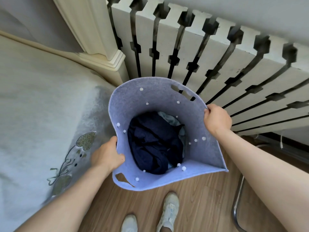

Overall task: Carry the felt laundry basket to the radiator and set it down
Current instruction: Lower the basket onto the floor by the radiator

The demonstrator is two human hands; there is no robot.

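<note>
Felt laundry basket [160, 101] held at frame centre, just in front of the radiator [217, 52].

The left hand [107, 156] clamps the lower-left rim and the right hand [217, 119] pinches the right rim, 2 grips in all. Dark navy clothing [153, 143] lies inside, over something pale blue. Wood-plank floor [192, 203] fills the bottom, with 2 white shoes [167, 211]. An embroidered bedspread [41, 114] covers the left. No writing is legible. The basket's underside is hidden; a metal frame [237, 210] is cut off lower right.

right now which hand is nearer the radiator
Right. The right hand grips the basket rim on the side next to the radiator; the left hand grips the opposite rim, by the bed.
</note>
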